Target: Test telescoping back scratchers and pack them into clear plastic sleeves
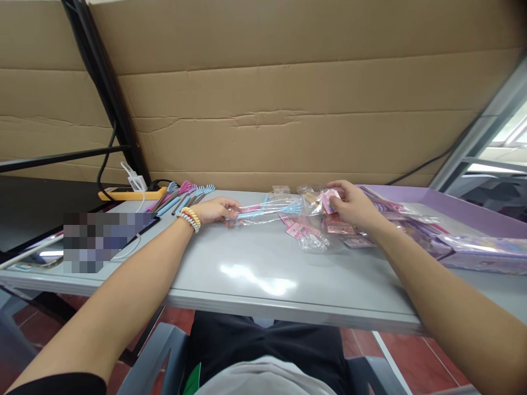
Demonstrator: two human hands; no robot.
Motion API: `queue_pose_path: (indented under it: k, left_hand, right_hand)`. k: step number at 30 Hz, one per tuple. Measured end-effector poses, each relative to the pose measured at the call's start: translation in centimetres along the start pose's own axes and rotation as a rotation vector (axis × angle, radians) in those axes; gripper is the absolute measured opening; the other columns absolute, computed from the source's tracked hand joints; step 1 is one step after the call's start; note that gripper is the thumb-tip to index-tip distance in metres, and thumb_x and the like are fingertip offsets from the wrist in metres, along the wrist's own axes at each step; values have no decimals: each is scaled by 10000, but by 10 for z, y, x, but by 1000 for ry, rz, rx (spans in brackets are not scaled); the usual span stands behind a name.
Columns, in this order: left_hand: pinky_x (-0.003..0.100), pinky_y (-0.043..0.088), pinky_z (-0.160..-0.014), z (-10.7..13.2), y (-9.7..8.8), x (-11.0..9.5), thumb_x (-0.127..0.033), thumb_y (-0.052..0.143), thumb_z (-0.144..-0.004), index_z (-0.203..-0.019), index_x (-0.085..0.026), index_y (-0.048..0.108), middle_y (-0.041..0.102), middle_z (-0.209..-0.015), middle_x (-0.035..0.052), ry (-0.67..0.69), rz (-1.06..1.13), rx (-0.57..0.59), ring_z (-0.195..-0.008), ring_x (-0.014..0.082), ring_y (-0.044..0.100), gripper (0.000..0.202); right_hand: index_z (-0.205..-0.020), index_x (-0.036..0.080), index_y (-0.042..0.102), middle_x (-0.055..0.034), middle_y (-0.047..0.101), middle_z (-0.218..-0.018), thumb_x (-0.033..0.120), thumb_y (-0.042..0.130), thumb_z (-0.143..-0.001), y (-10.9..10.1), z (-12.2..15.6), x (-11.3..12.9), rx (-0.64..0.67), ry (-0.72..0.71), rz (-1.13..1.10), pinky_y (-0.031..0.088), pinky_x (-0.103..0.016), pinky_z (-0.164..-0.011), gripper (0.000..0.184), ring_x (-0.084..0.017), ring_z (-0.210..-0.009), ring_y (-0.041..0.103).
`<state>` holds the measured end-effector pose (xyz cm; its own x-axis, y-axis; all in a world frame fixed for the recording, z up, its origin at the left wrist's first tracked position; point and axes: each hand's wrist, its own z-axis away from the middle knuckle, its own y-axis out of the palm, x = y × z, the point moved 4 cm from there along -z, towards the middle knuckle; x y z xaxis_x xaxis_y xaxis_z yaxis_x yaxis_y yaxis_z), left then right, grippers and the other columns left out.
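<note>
My left hand (216,210), with beaded bands on its wrist, is closed on the near end of a clear plastic bag (263,213). Inside the bag lies a light-blue back scratcher (290,206), its clawed head pointing right, along with something pink. Over the bag's right end, my right hand (348,204) pinches a small pink card packet (330,201) in clear wrapping. More small clear packets with pink cards (302,230) lie just below, on the table. Several loose back scratchers (187,195), blue, pink and purple, rest beyond my left wrist.
The grey table (247,263) runs across in front of me. At right stands a purple box (486,208) with wrapped items inside. A yellow power strip (134,194) with a white charger (137,180), cables and a tablet (142,227) occupy the left. A cardboard wall (280,126) closes off the back.
</note>
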<state>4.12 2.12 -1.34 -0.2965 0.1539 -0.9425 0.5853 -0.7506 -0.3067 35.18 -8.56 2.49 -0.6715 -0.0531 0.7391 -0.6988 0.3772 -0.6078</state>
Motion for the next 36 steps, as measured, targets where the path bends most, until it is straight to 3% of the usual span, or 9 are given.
queue_pose_path:
  k: [6,11,14,19,28,36]
  left_hand:
    - [256,433,-605,1,1,-1,-390,771,-599,-900,-128,598,631,-732,15,8,-4,-3,-552,92,542,435]
    - [260,433,-612,0,1,-1,-409,770,-600,-900,-129,593,639,-736,23,14,-9,4,-558,94,542,448]
    - [265,437,-619,-1,1,-1,-415,772,-595,-905,-128,588,652,-764,34,14,-10,5,-554,92,539,461]
    - [270,438,-626,0,1,0,-415,766,-607,-908,-126,590,652,-772,39,16,-14,9,-560,93,539,453]
    - [266,439,-619,1,2,-1,-406,763,-611,-899,-129,591,641,-757,26,19,-9,12,-562,92,538,435]
    - [262,439,-616,0,1,0,-390,761,-605,-894,-131,595,650,-762,28,9,-25,5,-551,92,542,422]
  right_hand:
    - [-1194,192,476,-34,581,-797,73,436,-780,7,2,1,112,15,-35,493,-229,-549,432,-159,-586,599]
    - [-1263,184,429,-65,588,-939,43,512,-738,4,2,3,46,-4,-69,500,-226,-556,549,-149,-597,601]
    - [-1283,177,431,-80,581,-1007,31,549,-723,1,1,1,9,62,-127,509,-222,-558,591,-146,-630,604]
    - [-1007,120,603,-72,612,-890,35,575,-723,0,0,0,17,134,-153,481,-190,-528,298,-161,-693,597]
    - [-784,105,599,-58,595,-803,80,593,-748,7,-4,-9,16,152,-248,458,-170,-504,45,-127,-625,558]
    - [-844,89,600,-58,592,-794,67,590,-702,8,-5,-10,59,119,-204,465,-174,-526,144,-137,-652,570]
